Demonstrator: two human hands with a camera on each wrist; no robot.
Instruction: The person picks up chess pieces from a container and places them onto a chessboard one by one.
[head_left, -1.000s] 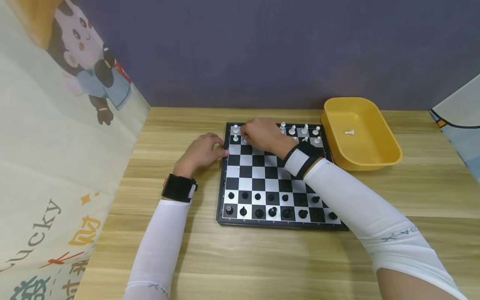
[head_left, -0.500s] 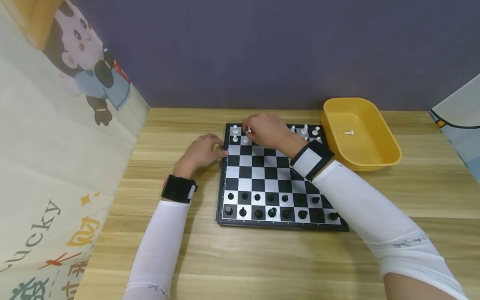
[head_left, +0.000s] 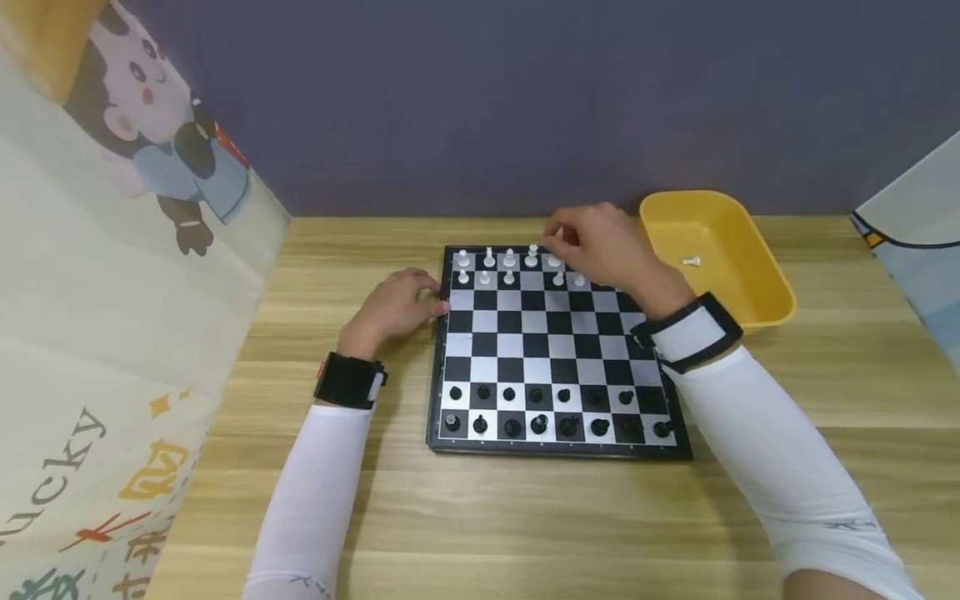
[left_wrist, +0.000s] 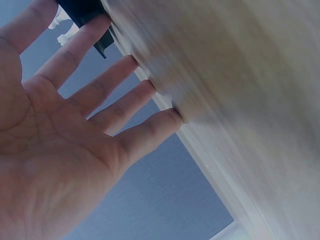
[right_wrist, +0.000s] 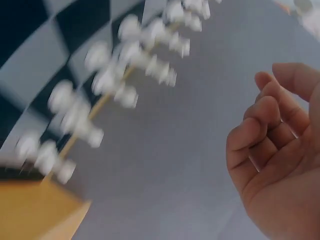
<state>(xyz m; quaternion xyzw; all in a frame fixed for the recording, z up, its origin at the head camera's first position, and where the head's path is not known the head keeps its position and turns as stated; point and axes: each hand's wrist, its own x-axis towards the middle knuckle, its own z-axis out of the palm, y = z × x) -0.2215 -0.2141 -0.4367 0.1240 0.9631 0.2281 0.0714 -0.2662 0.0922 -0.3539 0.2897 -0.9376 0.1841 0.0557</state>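
A black-and-white chessboard lies on the table, with white chess pieces standing along its far side and black ones along its near side. My left hand rests beside the board's left edge, thumb touching it; the left wrist view shows the fingers spread, their tips on the tabletop. Above the far right part of the board is my right hand, hiding some white pieces. Its fingers are loosely curled, and nothing shows between them and the thumb. One white chess piece lies in the yellow tub.
The yellow tub stands against the board's right side, near the back wall. Wooden tabletop extends in front of the board and to both sides. A sheet printed with a cartoon figure hangs at left.
My right hand has left the white pieces at the far left and moved right, towards the yellow tub. My left hand stays at the board's edge. The view has shifted slightly.
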